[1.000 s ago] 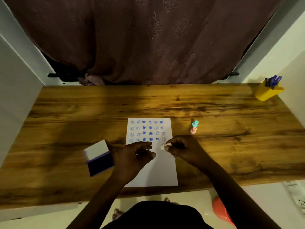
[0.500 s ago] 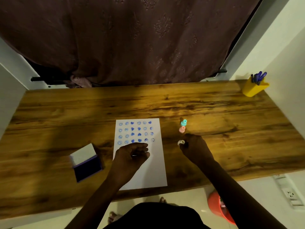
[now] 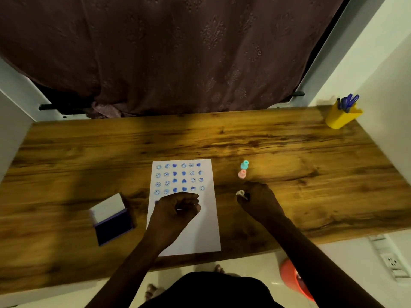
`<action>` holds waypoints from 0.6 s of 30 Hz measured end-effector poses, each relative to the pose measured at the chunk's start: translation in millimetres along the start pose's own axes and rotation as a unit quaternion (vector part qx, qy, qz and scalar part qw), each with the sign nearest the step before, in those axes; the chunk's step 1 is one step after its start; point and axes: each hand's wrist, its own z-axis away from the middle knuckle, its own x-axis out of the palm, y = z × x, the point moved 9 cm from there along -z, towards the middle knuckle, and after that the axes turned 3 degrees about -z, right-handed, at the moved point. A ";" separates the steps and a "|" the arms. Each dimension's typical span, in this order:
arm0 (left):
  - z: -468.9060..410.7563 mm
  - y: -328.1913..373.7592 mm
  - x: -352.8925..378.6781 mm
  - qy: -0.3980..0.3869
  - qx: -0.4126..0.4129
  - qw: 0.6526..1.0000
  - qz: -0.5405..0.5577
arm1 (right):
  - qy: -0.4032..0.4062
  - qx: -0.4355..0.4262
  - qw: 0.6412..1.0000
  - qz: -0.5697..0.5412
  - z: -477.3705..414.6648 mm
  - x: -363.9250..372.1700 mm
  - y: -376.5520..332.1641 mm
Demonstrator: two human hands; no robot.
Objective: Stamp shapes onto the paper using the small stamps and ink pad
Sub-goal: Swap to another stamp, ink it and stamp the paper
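Note:
A white paper (image 3: 200, 230) lies on the wooden table (image 3: 222, 141), its upper part covered with rows of blue smiley and heart prints. My left hand (image 3: 175, 212) hovers over the paper's middle with fingers curled; whether it holds anything is unclear. My right hand (image 3: 258, 201) is on the table right of the paper, pinching a small pale stamp (image 3: 240, 193). A pink stamp (image 3: 242, 174) and a teal stamp (image 3: 244, 164) stand just beyond it. The ink pad (image 3: 113, 227) lies open left of the paper, its white lid up.
A yellow pen holder (image 3: 341, 117) with blue pens stands at the table's far right corner. A dark curtain (image 3: 178, 52) hangs behind the table. White walls flank both sides. An orange object (image 3: 293, 278) sits on the floor at the lower right.
My right hand carried the pale stamp from over the paper, beside my left hand, rightward to the table near the pink and teal stamps. My left hand stayed over the paper.

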 end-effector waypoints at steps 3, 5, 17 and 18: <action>-1.2 -0.2 0.4 -0.001 0.000 1.000 -0.009 | 0.027 -0.026 0.999 -0.003 -3.6 -18.4 -5.0; -1.6 -0.4 0.8 -0.002 0.002 1.000 -0.011 | 0.043 -0.054 0.997 -0.019 -11.4 -36.2 -12.2; 0.0 -0.7 -2.8 0.011 0.001 1.000 -0.020 | -0.023 -0.031 0.998 0.039 -58.3 -24.6 -10.5; 0.0 -1.4 -4.1 0.013 0.000 1.000 -0.018 | -0.025 -0.030 0.999 0.037 -58.8 -23.7 -10.7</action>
